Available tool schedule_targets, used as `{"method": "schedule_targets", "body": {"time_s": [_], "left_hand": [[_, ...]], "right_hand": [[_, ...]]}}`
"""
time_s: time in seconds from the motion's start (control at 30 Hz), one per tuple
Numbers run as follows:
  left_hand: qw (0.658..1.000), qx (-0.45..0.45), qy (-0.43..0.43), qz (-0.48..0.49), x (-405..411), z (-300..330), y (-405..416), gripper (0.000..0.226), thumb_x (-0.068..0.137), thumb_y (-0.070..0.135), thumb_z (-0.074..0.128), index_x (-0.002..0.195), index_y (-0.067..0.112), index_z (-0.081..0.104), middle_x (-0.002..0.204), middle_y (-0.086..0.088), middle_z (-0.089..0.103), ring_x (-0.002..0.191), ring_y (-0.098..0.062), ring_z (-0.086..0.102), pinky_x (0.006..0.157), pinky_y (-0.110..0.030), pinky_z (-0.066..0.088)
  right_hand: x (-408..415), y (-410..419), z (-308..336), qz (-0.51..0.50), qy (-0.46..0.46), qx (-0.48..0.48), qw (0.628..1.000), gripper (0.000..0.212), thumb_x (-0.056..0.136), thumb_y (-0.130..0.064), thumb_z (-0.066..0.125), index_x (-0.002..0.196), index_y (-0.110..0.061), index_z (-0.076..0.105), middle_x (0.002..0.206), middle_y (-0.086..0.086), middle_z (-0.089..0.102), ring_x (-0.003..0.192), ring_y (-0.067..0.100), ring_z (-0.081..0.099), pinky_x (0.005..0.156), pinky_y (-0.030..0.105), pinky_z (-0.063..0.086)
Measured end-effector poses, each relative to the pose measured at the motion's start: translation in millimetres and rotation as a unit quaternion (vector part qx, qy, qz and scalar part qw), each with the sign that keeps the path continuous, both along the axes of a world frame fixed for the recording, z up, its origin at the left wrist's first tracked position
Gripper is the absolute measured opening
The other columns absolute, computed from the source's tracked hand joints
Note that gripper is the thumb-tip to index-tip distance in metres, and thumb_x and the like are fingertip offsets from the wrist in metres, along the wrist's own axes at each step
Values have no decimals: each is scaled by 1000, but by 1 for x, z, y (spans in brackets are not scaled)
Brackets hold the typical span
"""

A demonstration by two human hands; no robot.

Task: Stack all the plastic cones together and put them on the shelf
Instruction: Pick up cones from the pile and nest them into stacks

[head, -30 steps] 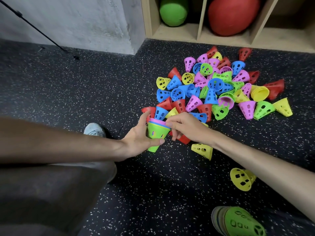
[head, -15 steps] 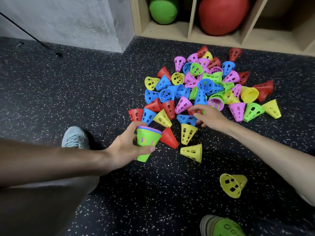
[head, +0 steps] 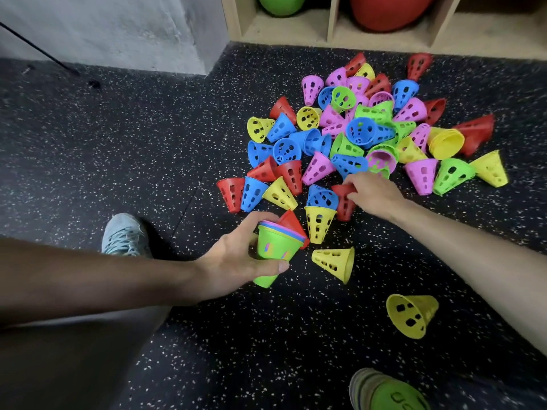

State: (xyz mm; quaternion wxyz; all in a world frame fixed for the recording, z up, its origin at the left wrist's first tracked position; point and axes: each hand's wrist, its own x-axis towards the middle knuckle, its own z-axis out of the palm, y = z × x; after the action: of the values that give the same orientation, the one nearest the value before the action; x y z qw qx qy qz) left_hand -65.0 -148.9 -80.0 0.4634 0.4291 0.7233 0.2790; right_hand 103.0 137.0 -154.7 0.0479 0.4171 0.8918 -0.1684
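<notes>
Head view, nearest first: a stack of cones with a green outer cone [head: 387, 395] lies on its side at the bottom edge on the speckled black floor [head: 118, 149]. A single yellow cone [head: 413, 315] lies beyond it, under the right forearm. The left hand [head: 236, 261] has its grip curled round a nested stack [head: 273, 250], green outside with pink and blue rims showing at its mouth, held just above the floor. A grey shoe [head: 125, 235] sits to the left of that hand. Just right of the stack, another yellow cone [head: 336, 263] lies on its side, and a third yellow cone [head: 319, 226] stands narrow end down behind it. The right hand [head: 373, 193] reaches to the near edge of the pile, its fingers closed on a red cone [head: 344, 202] beside a blue cone [head: 322, 196]. Beyond lies the loose pile of cones [head: 364, 128] in red, blue, yellow, green and pink. Farthest back stands the wooden shelf [head: 331, 22], holding a green ball [head: 281, 2] and a red ball [head: 390, 10] in separate compartments.
</notes>
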Motion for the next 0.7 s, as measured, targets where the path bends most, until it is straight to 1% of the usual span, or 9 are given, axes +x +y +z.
{"method": "schedule_targets", "body": {"time_s": [0.13, 0.27, 0.33, 0.4, 0.47, 0.53, 0.57, 0.63, 0.7], "left_hand": [[1000, -20, 4, 11, -9, -3, -14, 75, 61, 61, 80, 125, 61, 41, 104, 3, 75, 99, -20, 72, 89, -46, 61], [998, -50, 24, -12, -9, 1, -33, 79, 60, 61, 79, 127, 62, 37, 104, 4, 74, 99, -17, 71, 90, -45, 59], [996, -48, 43, -60, -5, 13, -33, 79, 71, 55, 81, 134, 59, 32, 104, 8, 74, 98, -9, 69, 93, -39, 57], [992, -37, 65, -106, 0, 30, -30, 78, 82, 47, 80, 140, 55, 29, 106, 5, 73, 95, -10, 67, 92, -35, 55], [986, -19, 87, -138, 5, 45, -30, 80, 84, 47, 79, 143, 54, 26, 107, 1, 72, 89, -14, 66, 85, -32, 56], [985, -7, 92, -149, 10, 55, -33, 81, 84, 47, 79, 145, 54, 25, 108, 9, 69, 86, -4, 64, 77, -19, 53], [986, -3, 88, -144, 13, 58, -35, 81, 84, 47, 79, 144, 53, 25, 109, 14, 67, 90, 0, 63, 76, -15, 51], [990, 10, 60, -125, 19, 66, -42, 76, 82, 48, 80, 140, 51, 32, 109, 16, 67, 100, -1, 64, 81, -19, 54], [992, 22, 30, -120, 23, 67, -47, 84, 76, 51, 80, 146, 47, 34, 111, 15, 70, 104, -5, 66, 84, -27, 57]], "right_hand": [[21, -23, 22, -9, 37, 27, 999, 18, 99, -28, 62, 113, -21, 71, 113, 1, 71, 111, 28, 61, 84, 39, 46], [44, -46, 69, -52, 113, 32, 992, 23, 101, -35, 59, 112, -21, 73, 102, -1, 75, 92, 23, 68, 82, 41, 55], [49, -62, 95, -82, 165, -5, 983, 26, 100, -36, 60, 115, -19, 72, 96, -1, 75, 78, 22, 70, 70, 37, 58], [48, -84, 121, -103, 219, -57, 969, 24, 99, -34, 62, 114, -18, 71, 85, -5, 74, 65, 16, 70, 54, 27, 53], [43, -114, 144, -91, 248, -102, 959, 15, 97, -33, 65, 105, -22, 71, 78, -11, 73, 61, 10, 69, 59, 28, 54], [38, -144, 162, -66, 256, -144, 954, 5, 96, -32, 66, 93, -32, 69, 74, -10, 74, 64, 12, 71, 68, 33, 56], [36, -158, 168, -56, 258, -159, 951, 6, 96, -33, 66, 90, -33, 68, 74, -9, 75, 65, 14, 71, 69, 34, 56], [38, -182, 182, -50, 259, -177, 948, 9, 95, -32, 68, 89, -26, 69, 73, -8, 75, 61, 14, 69, 66, 33, 53], [47, -200, 192, -50, 247, -191, 949, 13, 96, -31, 67, 90, -20, 71, 73, -7, 76, 59, 11, 67, 64, 30, 51]]}}
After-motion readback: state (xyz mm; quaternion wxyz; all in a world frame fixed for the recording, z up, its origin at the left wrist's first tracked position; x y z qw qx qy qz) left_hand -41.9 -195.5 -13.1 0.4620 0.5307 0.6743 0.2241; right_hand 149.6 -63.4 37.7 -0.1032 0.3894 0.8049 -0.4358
